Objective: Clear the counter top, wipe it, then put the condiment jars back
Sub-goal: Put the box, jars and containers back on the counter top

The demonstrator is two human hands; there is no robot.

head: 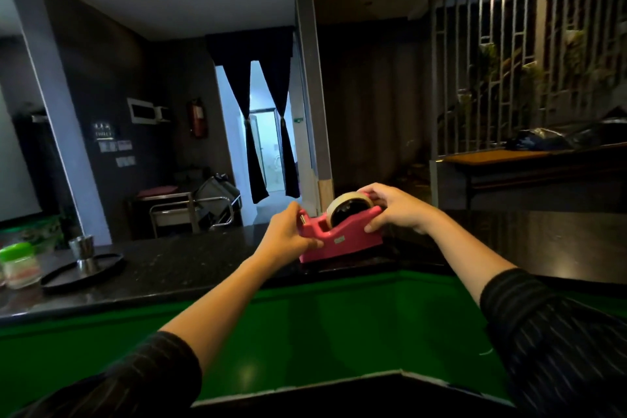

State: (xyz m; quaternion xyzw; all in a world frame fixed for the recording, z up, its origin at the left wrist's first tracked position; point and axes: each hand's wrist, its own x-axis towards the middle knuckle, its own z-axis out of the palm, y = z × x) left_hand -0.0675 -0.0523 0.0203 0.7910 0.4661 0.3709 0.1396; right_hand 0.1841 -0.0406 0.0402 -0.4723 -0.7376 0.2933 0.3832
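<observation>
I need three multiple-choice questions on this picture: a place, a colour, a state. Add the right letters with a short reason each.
1. Where does the metal cup stand? A) on the dark tray B) on a chair C) on the floor
2. Which colour is the tape dispenser? A) blue B) pink C) white
3. How is the tape dispenser held? A) by both hands B) by one hand only C) by no hand
Answers: 1 A, its base rests on the tray. 2 B, its body is pink. 3 A, the left hand grips the cutter end and the right hand the roll end.
</observation>
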